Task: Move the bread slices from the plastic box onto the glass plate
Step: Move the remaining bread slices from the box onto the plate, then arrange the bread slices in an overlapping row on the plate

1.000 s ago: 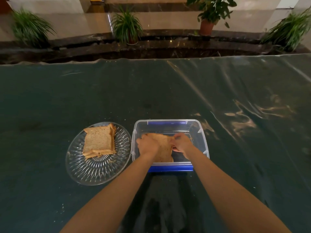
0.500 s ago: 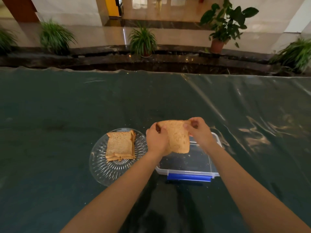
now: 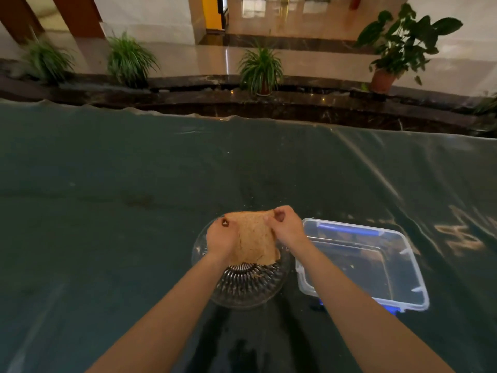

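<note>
A brown bread slice (image 3: 254, 239) hangs above the ribbed glass plate (image 3: 247, 288), pinched at its top corners. My left hand (image 3: 222, 239) grips its left edge and my right hand (image 3: 285, 227) grips its right corner. The slice and both hands hide the stack of slices that lay on the plate. To the right stands the clear plastic box (image 3: 403, 300) with blue clips; I see only crumbs inside it.
The table (image 3: 107, 211) wears a dark green cloth under a shiny plastic sheet. Its far edge runs along a dark stone ledge with several potted plants (image 3: 261, 68). Tiled floor lies beyond.
Both hands lifted the slice out of the box and carried it left, from above the box to above the plate. The camera view also shifted left and up.
</note>
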